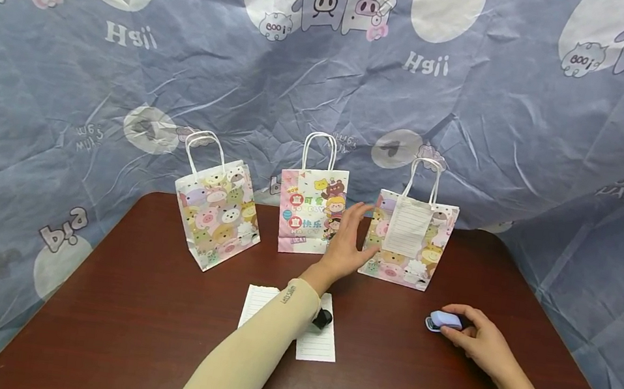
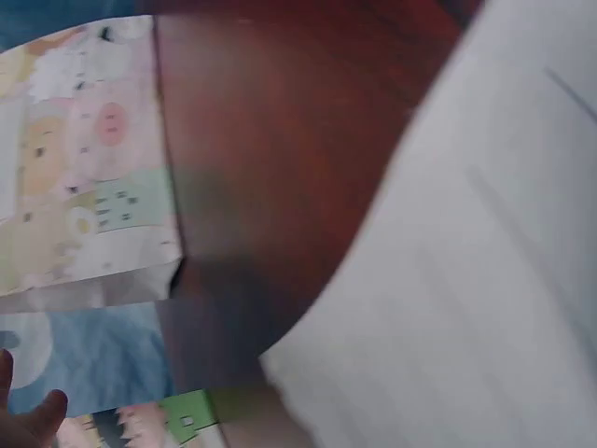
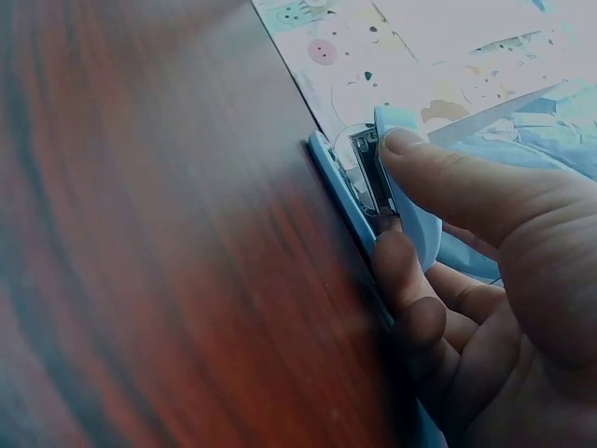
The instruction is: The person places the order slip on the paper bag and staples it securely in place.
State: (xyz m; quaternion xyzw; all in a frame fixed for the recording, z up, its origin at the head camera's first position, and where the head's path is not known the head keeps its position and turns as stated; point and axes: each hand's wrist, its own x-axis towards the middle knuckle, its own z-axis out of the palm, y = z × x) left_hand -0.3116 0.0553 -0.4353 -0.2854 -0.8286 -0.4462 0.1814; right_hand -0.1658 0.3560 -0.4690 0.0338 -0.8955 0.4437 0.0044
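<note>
- The right hand (image 1: 484, 348) is at 3 o'clock, if the middle of the brown table (image 1: 152, 331) is the middle of the clock; its thumb and fingers pinch the blue stapler (image 1: 445, 322); the stapler is low by the table top, pointing to 9 o'clock; a shiny metal strip shows inside it in the right wrist view.
- The left hand (image 1: 345, 245) is up near 1 o'clock; its fingers and thumb are wide apart, with nothing in its grip; I cannot tell if it touches a bag.
- The animal bag (image 1: 437, 244) stands at 1 o'clock, just beside the left hand; a lined note (image 1: 407, 227) is flat on its front.
- The pink and white bag (image 1: 310, 211) stands at 12 o'clock, partly behind the left hand; another animal bag (image 1: 220, 215) stands at 11 o'clock, turned a bit.
- Lined paper (image 1: 317, 347) lies mid-table, partly hidden by the left sleeve (image 1: 249, 357); I cannot tell how many sheets.
- A blue cloth (image 1: 302, 88) with cartoons hangs behind.
</note>
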